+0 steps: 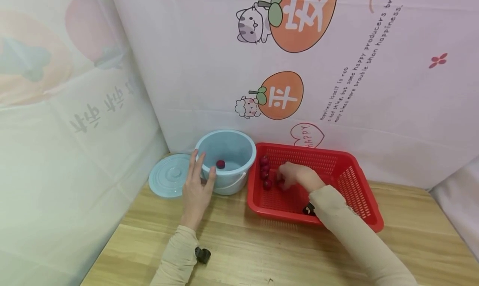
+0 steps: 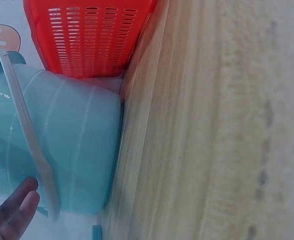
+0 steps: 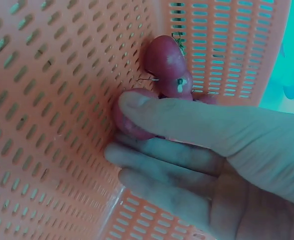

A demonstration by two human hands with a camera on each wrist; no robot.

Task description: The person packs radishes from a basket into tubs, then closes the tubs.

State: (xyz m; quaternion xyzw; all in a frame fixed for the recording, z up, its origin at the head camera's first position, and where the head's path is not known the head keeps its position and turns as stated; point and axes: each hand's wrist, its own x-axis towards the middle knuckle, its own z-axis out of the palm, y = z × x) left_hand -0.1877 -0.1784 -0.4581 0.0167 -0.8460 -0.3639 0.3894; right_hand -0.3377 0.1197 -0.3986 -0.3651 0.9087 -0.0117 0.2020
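Observation:
My right hand [image 1: 290,176] reaches down into the red plastic basket [image 1: 284,215]. In the right wrist view, its thumb and fingers pinch a round red radish [image 3: 132,120] close to the perforated basket floor. Several more radishes [image 3: 164,56], some with green stem stubs, lie just beyond it in a row along the basket's left side. My left hand [image 1: 196,194] is raised at the near left side of the light blue bucket [image 1: 226,180], fingers spread and fairly straight, fingertips right at the rim. One radish [image 1: 220,164] lies inside the bucket.
The bucket's round blue lid [image 1: 168,176] lies on the wooden table [image 1: 239,252] left of the bucket. A white handle [image 1: 232,182] hangs down the bucket's front. Printed white cloth [image 1: 209,70] stands behind and along the left side. The basket stands right beside the bucket.

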